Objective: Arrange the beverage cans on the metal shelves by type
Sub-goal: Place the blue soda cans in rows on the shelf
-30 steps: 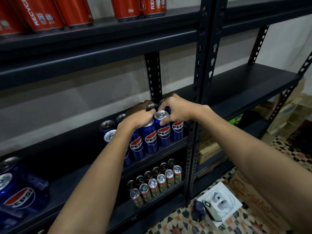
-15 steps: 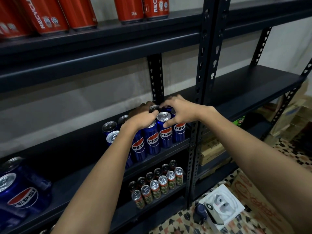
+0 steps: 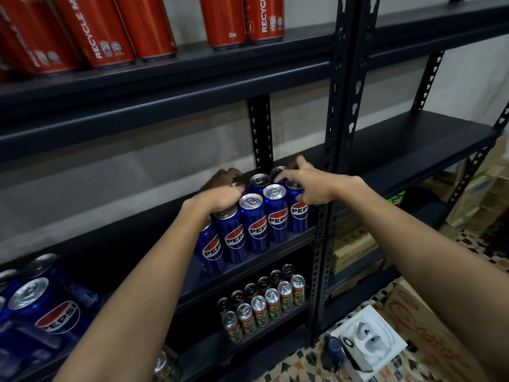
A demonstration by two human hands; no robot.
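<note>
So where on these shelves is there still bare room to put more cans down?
The right-hand bay's middle shelf shows bare board from the upright post to its right end. The Pepsi shelf is bare between the left shrink-wrapped Pepsi pack and the Pepsi cans. It is crowded there, where the left hand and right hand work.

- I see the left hand (image 3: 220,198) lying over the tops of the leftmost blue Pepsi cans (image 3: 254,221) on the middle shelf (image 3: 275,250), fingers curled over the back-row lids.
- Right hand (image 3: 311,186) at the cluster's right end, fingers loosely spread, touching the rightmost can tops.
- Cans upright, in two rows, touching.
- Red cans (image 3: 110,28) on the upper shelf (image 3: 165,78).
- Small green-labelled cans (image 3: 264,301) in two rows on the shelf below.
- More Pepsi cans (image 3: 41,307) at far left.
- White box (image 3: 367,340) on the patterned floor.
</note>
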